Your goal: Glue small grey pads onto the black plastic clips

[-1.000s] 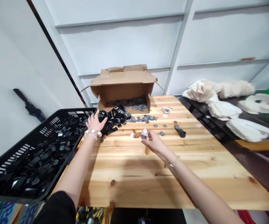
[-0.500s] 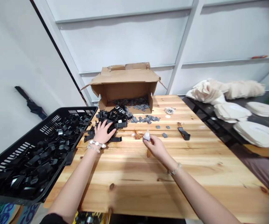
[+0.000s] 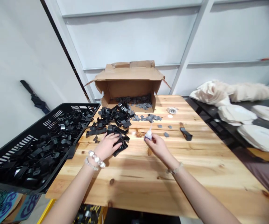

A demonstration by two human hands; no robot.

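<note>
My left hand (image 3: 108, 146) lies palm down with curled fingers on a clump of black plastic clips (image 3: 120, 143) pulled out from the larger heap of black clips (image 3: 115, 116) on the wooden table (image 3: 148, 183). My right hand (image 3: 156, 144) grips a small white glue bottle (image 3: 148, 134) with its nozzle pointing up, held just above the tabletop. Small grey square pieces (image 3: 148, 118) lie scattered beyond the bottle.
An open cardboard box (image 3: 131, 82) lying on its side holds more grey pieces at the table's far end. A black plastic crate (image 3: 43, 130) full of black clips stands at the left. A black clip (image 3: 186, 134) and a white round item (image 3: 172, 110) lie right. Cream fabric piles (image 3: 232, 102) cover the dark table.
My left hand dragged a clump of black clips from the heap toward me. My right hand stayed near the same spot with the glue bottle.
</note>
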